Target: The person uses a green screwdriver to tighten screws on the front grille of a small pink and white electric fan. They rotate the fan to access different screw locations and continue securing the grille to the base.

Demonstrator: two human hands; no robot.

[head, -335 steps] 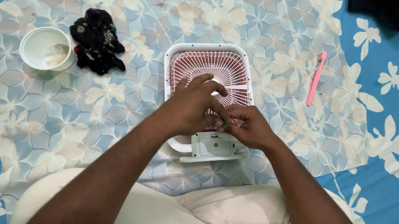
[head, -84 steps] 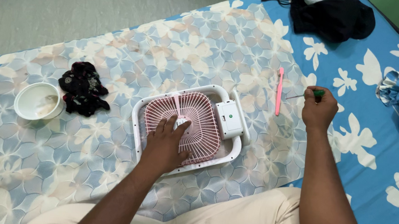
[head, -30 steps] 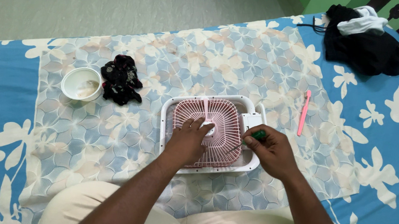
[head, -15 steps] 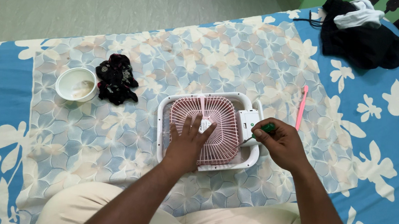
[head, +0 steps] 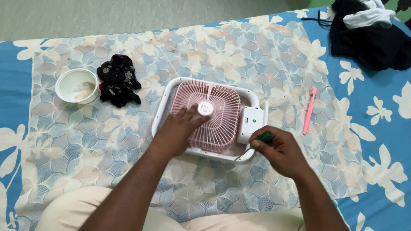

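A small square fan [head: 218, 98] with a white frame and pink grille lies flat on a floral cloth in front of me. My left hand [head: 178, 130] rests flat on the grille, fingers spread toward its white hub. My right hand [head: 280, 152] grips a green-handled screwdriver [head: 254, 143]; its metal tip points at the fan's lower right corner, below the white control block.
A white bowl [head: 76, 85] and a crumpled black cloth [head: 119, 79] lie to the left of the fan. A pink stick-like tool [head: 309, 110] lies to the right. A heap of black and white clothes [head: 373, 33] sits at the far right. My knees are at the bottom.
My right hand fetched the green screwdriver from the right and brought it to the fan's lower right corner. My left hand stays on the grille. The camera view has shifted.
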